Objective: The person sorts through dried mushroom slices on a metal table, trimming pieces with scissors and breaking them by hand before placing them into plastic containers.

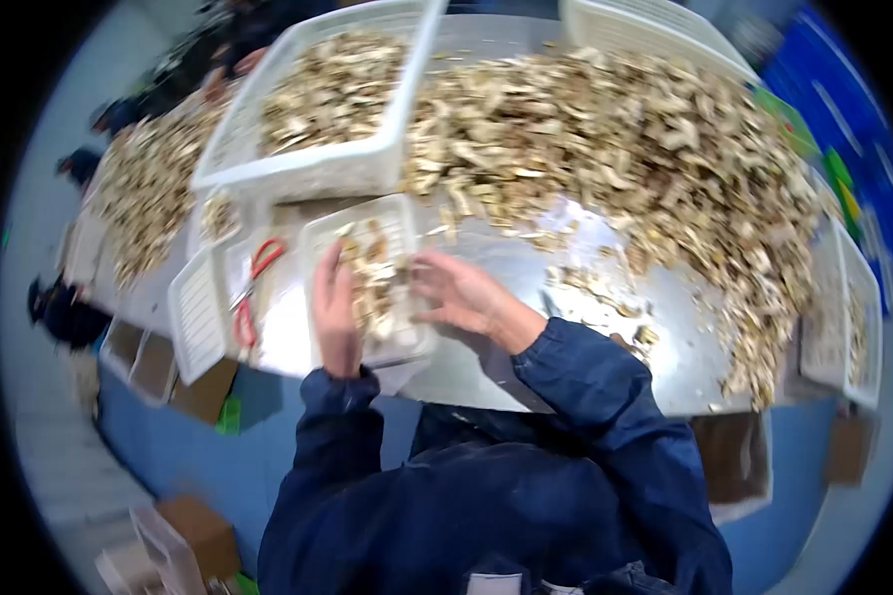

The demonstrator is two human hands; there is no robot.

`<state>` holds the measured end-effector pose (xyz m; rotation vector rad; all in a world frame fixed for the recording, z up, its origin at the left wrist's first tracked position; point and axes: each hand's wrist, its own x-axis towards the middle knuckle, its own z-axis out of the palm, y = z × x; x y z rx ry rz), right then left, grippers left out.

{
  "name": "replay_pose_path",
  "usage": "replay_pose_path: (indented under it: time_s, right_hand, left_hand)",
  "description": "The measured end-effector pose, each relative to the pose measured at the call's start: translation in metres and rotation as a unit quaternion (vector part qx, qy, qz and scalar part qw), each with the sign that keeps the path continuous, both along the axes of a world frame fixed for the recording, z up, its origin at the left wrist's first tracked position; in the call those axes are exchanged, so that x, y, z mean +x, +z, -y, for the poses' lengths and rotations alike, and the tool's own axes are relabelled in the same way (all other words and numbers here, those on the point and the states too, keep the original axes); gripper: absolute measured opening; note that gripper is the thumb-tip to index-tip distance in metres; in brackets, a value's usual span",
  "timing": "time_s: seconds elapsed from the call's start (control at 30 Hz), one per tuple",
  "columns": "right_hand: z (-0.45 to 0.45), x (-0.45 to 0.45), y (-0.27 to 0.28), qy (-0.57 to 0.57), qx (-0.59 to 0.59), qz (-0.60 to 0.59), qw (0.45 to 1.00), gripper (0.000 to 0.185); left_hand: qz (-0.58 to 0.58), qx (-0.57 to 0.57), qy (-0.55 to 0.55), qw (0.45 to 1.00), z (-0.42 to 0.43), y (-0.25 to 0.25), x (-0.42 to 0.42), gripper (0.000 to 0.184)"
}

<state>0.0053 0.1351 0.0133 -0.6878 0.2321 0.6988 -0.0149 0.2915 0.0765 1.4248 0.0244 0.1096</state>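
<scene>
A small white basket stands on the metal table near its front edge, with pale slices that look like dried mushroom inside. My left hand is at the basket's left side, fingers stretched out and somewhat blurred. On the opposite side, my right hand has its fingers spread and slightly bent, with the tips by the basket's right rim. Neither hand shows anything gripped. Red-handled scissors lie left of my left hand.
A large white crate of slices stands behind the small basket. The big slice pile covers the table's back and right. White baskets sit at the left edge, another basket at the right. Several people are at the far left.
</scene>
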Motion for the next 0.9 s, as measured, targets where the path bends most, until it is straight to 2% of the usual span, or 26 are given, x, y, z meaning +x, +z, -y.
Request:
replay_pose_path:
  time_s: [0.03, 0.07, 0.1, 0.13, 0.17, 0.2, 0.27, 0.37, 0.47, 0.5, 0.57, 0.6, 0.7, 0.8, 0.87, 0.9]
  right_hand:
    - [0.017, -0.007, 0.002, -0.018, -0.002, 0.017, 1.000, 0.041]
    - [0.042, -0.013, 0.006, -0.026, -0.014, 0.049, 0.998, 0.037]
    - [0.067, -0.022, 0.012, -0.031, -0.028, 0.084, 0.996, 0.034]
    - [0.088, -0.030, 0.016, -0.030, -0.043, 0.117, 0.992, 0.031]
    - [0.113, -0.038, 0.018, -0.066, -0.125, 0.123, 0.982, 0.029]
    - [0.143, -0.046, 0.022, -0.096, -0.203, 0.128, 0.966, 0.027]
    - [0.198, -0.065, 0.025, -0.182, -0.349, 0.132, 0.910, 0.023]
    - [0.271, -0.090, 0.011, -0.305, -0.559, 0.114, 0.763, 0.022]
    - [0.294, -0.097, -0.012, -0.266, -0.638, 0.070, 0.719, 0.020]
    - [0.281, -0.092, -0.003, -0.251, -0.651, 0.084, 0.711, 0.020]
    - [0.275, -0.077, -0.021, -0.193, -0.731, 0.139, 0.640, 0.019]
    - [0.261, -0.067, -0.006, -0.177, -0.758, 0.182, 0.600, 0.016]
    - [0.257, -0.041, -0.011, -0.089, -0.853, 0.276, 0.434, 0.016]
    - [0.256, -0.028, -0.011, -0.022, -0.875, 0.260, 0.407, 0.017]
    - [0.255, -0.027, -0.003, 0.044, -0.886, 0.230, 0.400, 0.019]
    - [0.260, -0.028, -0.007, 0.015, -0.879, 0.236, 0.413, 0.019]
  left_hand:
    - [-0.015, -0.018, 0.008, 1.000, 0.018, 0.004, -0.005, 0.042]
    - [0.025, 0.026, -0.060, 0.998, 0.014, -0.026, -0.001, 0.041]
    - [-0.036, -0.143, -0.114, 0.982, 0.037, -0.032, -0.006, 0.042]
    - [-0.073, -0.232, -0.208, 0.948, 0.061, -0.039, -0.005, 0.041]
    - [-0.111, -0.312, -0.291, 0.897, 0.083, -0.048, -0.006, 0.041]
    - [-0.153, -0.342, -0.332, 0.866, 0.104, -0.059, -0.004, 0.039]
    - [-0.230, -0.389, -0.401, 0.797, 0.145, -0.081, 0.006, 0.036]
    - [-0.236, -0.390, -0.392, 0.799, 0.189, -0.107, 0.028, 0.033]
    - [-0.241, -0.385, -0.412, 0.790, 0.198, -0.123, 0.038, 0.035]
    - [-0.250, -0.402, -0.424, 0.772, 0.198, -0.126, 0.038, 0.035]
    - [-0.265, -0.432, -0.446, 0.738, 0.194, -0.129, 0.041, 0.036]
    - [-0.285, -0.427, -0.437, 0.739, 0.194, -0.125, 0.042, 0.038]
    - [-0.286, -0.495, -0.453, 0.685, 0.192, -0.134, 0.051, 0.045]
    - [-0.243, -0.506, -0.419, 0.714, 0.196, -0.117, 0.050, 0.057]
    - [-0.238, -0.505, -0.426, 0.712, 0.198, -0.116, 0.052, 0.064]
    - [-0.235, -0.505, -0.430, 0.711, 0.200, -0.116, 0.052, 0.067]
